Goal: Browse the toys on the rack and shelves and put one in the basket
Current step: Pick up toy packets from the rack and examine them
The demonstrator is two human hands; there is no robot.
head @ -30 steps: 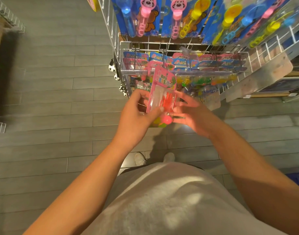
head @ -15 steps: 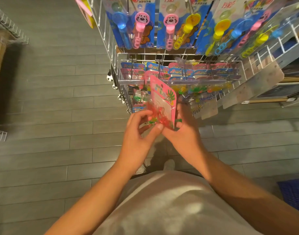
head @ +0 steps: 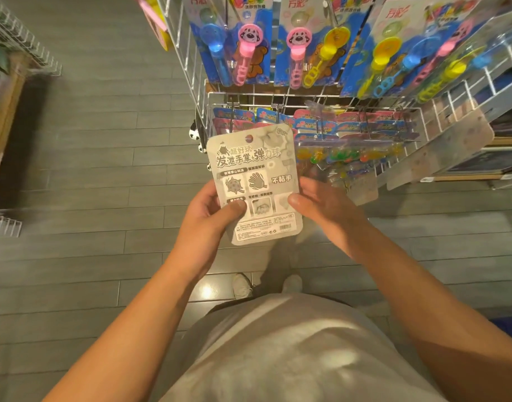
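Cardboard turned printed-back-up fills the middle of the view: a toy card (head: 256, 184), grey with drawings and a barcode, is held in the air in front of the wire rack (head: 278, 100), above the grey plank floor (head: 89, 169) and clear of the hooks. The left hand (head: 211, 216) grips its lower left edge, thumb pressed flat on the printed face and the other fingers curled behind, while the right hand (head: 321, 204) pinches the right edge the same way, thumb on top. Both hands therefore have firm hold of the card and nothing else. Behind it hang more small carded toys (head: 350, 152) on the lower hooks, and above them a row of bubble wands (head: 304, 50) in blue packs. The card looks light and fairly stiff, though thin board of this sort probably flexes if squeezed in the middle, and the blister on the hidden side likely puts the weight towards that face. Holding it by the edges, as now, seems the safest way; one hand at a lower corner would probably be enough for carrying. A basket is not clearly in view; a blue shape at the lower right edge is too cropped to tell.
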